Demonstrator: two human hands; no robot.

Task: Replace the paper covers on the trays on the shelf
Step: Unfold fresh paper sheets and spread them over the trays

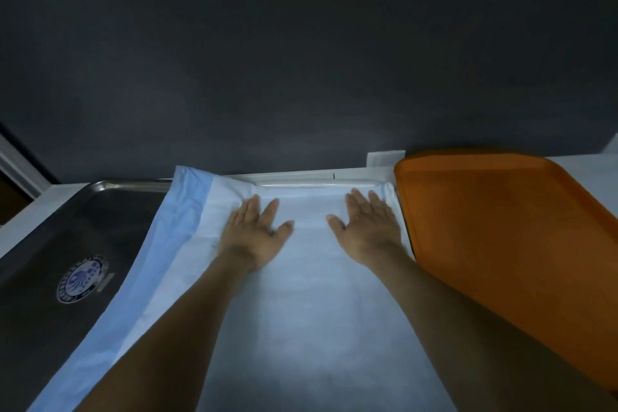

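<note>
The round blue-and-white sticker [82, 278] on the steel basin [110, 211] bears writing too blurred to read. The paper cover [301, 311] hides the white tray [317, 183] except its far rim. The 2 hands, left hand [255, 231] and right hand [368, 227], press flat on the cover's far end, fingers straight, gripping nothing. An orange tray [501, 227] lies just right of it.

This is looking like a clinic or lab prep room: a sunken stainless steel sink [50, 211] bearing a round blue-and-white sticker [82, 279] is sitting in a white bench [585, 164] against a dark grey wall [301, 60]. Beside it, a pale blue and white disposable paper sheet [301, 294] is lying over a white tray [317, 183], with a flat orange plastic tray [501, 227] lying just right of it.
</note>
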